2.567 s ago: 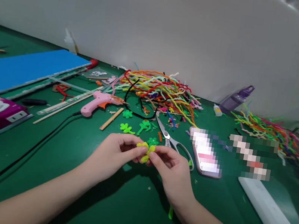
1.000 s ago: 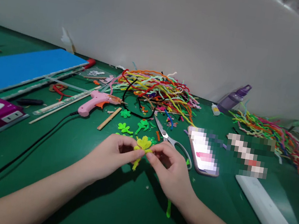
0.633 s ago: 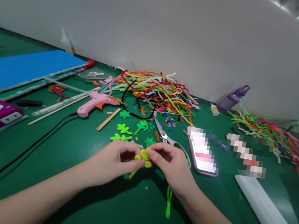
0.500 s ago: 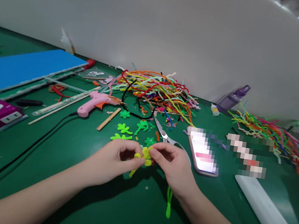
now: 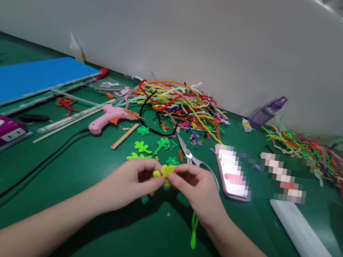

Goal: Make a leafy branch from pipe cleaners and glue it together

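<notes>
Between my two hands is a small yellow pipe-cleaner flower (image 5: pixel 167 171) with rounded loop petals. My left hand (image 5: pixel 135 178) pinches it from the left with thumb and fingers, and my right hand (image 5: pixel 199 189) pinches it from the right; their fingertips nearly meet and hide part of it. Just beyond lie several green pipe-cleaner leaf shapes (image 5: pixel 142 146) and a green flower shape (image 5: pixel 172 161). A bright green looped pipe cleaner (image 5: pixel 194 232) shows below my right hand. Scissors (image 5: pixel 197 161) lie behind my right hand, blades pointing away.
A pink glue gun (image 5: pixel 108 118) lies at left, its black cord running toward me, near a wooden stick (image 5: pixel 124 136). Heaped pipe cleaners (image 5: pixel 179 99) rest against the wall. At right are a phone (image 5: pixel 232 173), a white bar (image 5: pixel 305 245) and a purple bottle (image 5: pixel 266 113).
The yellow flower has turned between my fingertips: its petals now face up, and the piece that hung below left now shows as a round loop at the left. Both hands stay nearly in place.
</notes>
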`<state>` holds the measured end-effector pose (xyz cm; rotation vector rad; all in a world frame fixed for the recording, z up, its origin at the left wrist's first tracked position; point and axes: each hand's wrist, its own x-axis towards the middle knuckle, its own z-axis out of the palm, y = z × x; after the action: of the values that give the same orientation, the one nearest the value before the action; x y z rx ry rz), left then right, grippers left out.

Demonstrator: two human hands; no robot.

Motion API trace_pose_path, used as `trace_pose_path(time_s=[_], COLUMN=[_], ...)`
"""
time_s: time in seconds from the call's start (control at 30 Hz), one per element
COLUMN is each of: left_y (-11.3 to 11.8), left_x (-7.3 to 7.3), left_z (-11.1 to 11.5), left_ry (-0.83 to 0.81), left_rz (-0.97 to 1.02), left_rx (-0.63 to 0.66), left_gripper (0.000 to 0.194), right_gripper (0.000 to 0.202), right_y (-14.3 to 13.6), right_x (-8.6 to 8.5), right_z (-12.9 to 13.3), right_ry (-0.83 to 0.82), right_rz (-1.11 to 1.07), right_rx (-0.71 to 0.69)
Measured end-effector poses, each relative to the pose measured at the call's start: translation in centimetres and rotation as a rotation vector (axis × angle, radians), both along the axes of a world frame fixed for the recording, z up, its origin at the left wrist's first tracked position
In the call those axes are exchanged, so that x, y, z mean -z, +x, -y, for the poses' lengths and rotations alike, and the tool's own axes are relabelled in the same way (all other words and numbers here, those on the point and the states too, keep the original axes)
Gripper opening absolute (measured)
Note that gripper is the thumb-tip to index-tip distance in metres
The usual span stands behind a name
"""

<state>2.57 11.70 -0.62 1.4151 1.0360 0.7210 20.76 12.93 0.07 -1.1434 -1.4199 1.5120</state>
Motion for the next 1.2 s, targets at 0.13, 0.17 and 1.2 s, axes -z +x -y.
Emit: trace_pose_path(time_s=[0.13,0.17,1.2], left_y=[-0.08,-0.09,0.05], left_x=[0.23,0.24,0.12], left_z=[-0.09,-0.11,0.18], left_ry=[0.032,0.038,0.038], left_rz=[0.047,0.06,0.07], left_rx=[-0.044,-0.058,-0.096], left_gripper=[0.025,0.025,0.024], right_gripper=[0.021,0.021,0.013], right_y=[-0.01,0.0,0.05], right_x=[0.16,0.15,-0.53], right_z=[0.08,0.09,0.14], right_ry=[0.018,0.025,0.247], right_rz=[0.021,0.028,0.094], right_rx=[0.004,-0.001,-0.038])
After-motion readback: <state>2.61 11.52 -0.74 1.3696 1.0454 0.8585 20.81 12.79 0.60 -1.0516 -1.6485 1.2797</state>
